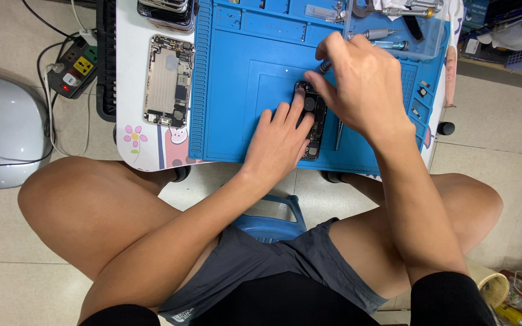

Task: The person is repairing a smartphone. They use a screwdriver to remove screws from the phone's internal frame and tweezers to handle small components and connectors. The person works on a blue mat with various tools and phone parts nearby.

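The opened phone [312,121] lies flat near the middle of the blue repair mat [231,96], with the left hand [279,142] at its 8 o'clock side, fingers spread and pressing down on it rather than gripping. The right hand [357,84], at the phone's 1 o'clock, is closed around a small screwdriver [324,65] whose tip points down at the phone's upper end. The phone looks light, rigid and slippery, with fragile exposed parts, so it is best held by its outer edges.

Left hand [280,140] lies palm down, fingers extended forward, forearm angling in from lower left. Right hand [357,84] arches above it, fingertips pinched together, wrist bent, forearm reaching from lower right.
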